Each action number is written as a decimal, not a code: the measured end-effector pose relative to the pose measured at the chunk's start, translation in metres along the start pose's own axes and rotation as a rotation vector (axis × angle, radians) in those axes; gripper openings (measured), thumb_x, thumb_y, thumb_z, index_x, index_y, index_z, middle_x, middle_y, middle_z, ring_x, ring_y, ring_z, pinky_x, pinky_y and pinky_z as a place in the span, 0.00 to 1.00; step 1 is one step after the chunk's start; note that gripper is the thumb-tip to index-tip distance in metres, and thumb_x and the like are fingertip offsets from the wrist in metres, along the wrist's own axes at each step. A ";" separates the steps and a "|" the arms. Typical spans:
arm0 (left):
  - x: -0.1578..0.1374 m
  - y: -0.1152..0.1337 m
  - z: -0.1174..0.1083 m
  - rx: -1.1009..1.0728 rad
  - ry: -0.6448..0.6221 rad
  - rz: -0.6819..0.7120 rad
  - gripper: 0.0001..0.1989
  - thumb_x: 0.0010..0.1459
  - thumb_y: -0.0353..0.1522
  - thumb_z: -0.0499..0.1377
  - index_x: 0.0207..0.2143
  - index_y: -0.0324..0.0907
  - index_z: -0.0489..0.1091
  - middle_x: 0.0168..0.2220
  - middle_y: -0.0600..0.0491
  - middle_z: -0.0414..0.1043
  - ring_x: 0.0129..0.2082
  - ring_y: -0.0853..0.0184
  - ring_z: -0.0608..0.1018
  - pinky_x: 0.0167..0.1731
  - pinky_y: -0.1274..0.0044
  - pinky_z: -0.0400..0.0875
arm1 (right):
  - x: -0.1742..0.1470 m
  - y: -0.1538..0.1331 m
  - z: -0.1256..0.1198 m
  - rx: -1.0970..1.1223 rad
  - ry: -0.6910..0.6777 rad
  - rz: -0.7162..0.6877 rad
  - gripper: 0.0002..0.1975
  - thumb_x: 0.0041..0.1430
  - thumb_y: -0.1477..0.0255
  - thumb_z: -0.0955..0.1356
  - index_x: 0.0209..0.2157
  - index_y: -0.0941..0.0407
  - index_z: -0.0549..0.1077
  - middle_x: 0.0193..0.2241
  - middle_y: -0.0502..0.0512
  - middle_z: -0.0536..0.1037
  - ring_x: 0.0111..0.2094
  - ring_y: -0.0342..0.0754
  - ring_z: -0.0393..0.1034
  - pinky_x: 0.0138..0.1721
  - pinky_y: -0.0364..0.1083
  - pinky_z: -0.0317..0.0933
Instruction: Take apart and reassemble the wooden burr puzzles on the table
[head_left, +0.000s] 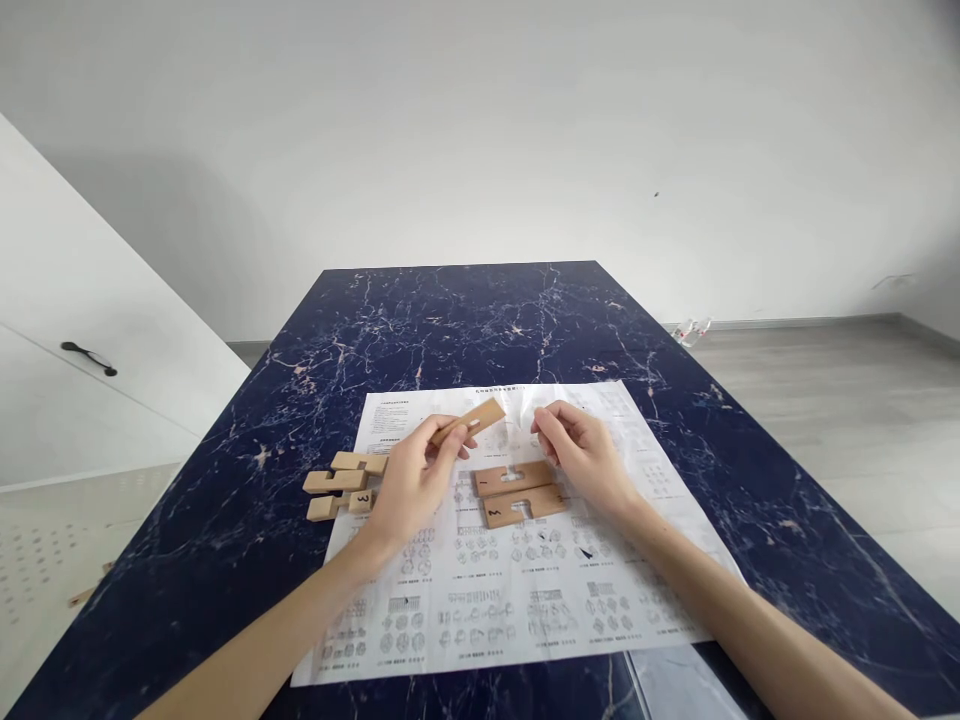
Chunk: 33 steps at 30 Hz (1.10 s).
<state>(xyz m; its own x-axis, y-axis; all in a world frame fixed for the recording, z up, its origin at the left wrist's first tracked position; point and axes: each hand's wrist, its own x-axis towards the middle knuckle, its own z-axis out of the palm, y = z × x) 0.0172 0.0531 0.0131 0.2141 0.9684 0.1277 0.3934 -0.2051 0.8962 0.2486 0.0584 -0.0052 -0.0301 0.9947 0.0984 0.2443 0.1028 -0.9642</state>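
My left hand (424, 465) pinches a flat wooden puzzle piece (486, 412) with a small slot, held tilted above the printed sheet. Off to its right, my right hand (581, 450) hovers over the sheet with its fingers curled together; whether anything is between them is hidden. Below and between the hands lie two flat notched wooden pieces, an upper one (491, 483) marked 1 and a lower one (499, 513) with another mark. Thicker notched wooden blocks (322, 482) sit left of my left hand, one marked 3, partly covered by that hand.
The large paper sheet (480, 640) with small printed diagrams lies on a dark blue marble-patterned table (465, 320). A white cabinet (97, 280) with a black handle stands at the left. Clear bottle-like items (691, 331) are on the floor beyond the right edge.
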 end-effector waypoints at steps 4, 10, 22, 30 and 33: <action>-0.001 0.003 -0.002 -0.137 0.014 -0.068 0.17 0.73 0.49 0.55 0.41 0.47 0.74 0.36 0.49 0.79 0.31 0.63 0.78 0.28 0.72 0.71 | -0.004 -0.005 0.002 -0.123 -0.172 -0.150 0.14 0.71 0.63 0.67 0.30 0.53 0.72 0.26 0.50 0.71 0.26 0.46 0.64 0.28 0.46 0.59; 0.000 0.004 0.000 -0.159 0.064 -0.086 0.18 0.74 0.49 0.54 0.41 0.46 0.75 0.34 0.51 0.76 0.27 0.66 0.73 0.26 0.73 0.68 | -0.012 -0.004 0.008 -0.338 -0.342 -0.428 0.05 0.66 0.68 0.71 0.35 0.53 0.77 0.44 0.60 0.74 0.42 0.53 0.73 0.38 0.51 0.72; 0.000 -0.002 0.002 -0.188 0.075 -0.075 0.19 0.75 0.48 0.53 0.43 0.45 0.74 0.38 0.50 0.77 0.31 0.65 0.75 0.31 0.72 0.70 | -0.015 -0.004 0.000 -0.423 -0.440 -0.535 0.14 0.57 0.63 0.80 0.36 0.51 0.75 0.50 0.59 0.73 0.51 0.57 0.69 0.51 0.57 0.71; -0.002 0.003 0.001 -0.171 0.074 -0.095 0.19 0.76 0.46 0.52 0.41 0.42 0.73 0.36 0.52 0.75 0.29 0.68 0.73 0.31 0.74 0.67 | -0.013 -0.001 -0.002 -0.483 -0.448 -0.554 0.12 0.59 0.63 0.80 0.40 0.52 0.78 0.53 0.61 0.72 0.55 0.59 0.68 0.54 0.59 0.71; -0.002 0.003 0.001 -0.184 0.077 -0.081 0.18 0.76 0.45 0.53 0.42 0.42 0.73 0.37 0.52 0.75 0.31 0.68 0.74 0.31 0.75 0.67 | -0.014 0.001 -0.003 -0.499 -0.459 -0.546 0.14 0.59 0.62 0.80 0.39 0.52 0.77 0.56 0.61 0.71 0.56 0.60 0.67 0.55 0.60 0.70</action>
<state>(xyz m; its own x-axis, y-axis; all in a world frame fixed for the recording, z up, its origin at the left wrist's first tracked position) 0.0190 0.0504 0.0148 0.1163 0.9901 0.0785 0.2351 -0.1042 0.9664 0.2523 0.0450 -0.0066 -0.6286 0.7162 0.3032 0.4749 0.6623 -0.5795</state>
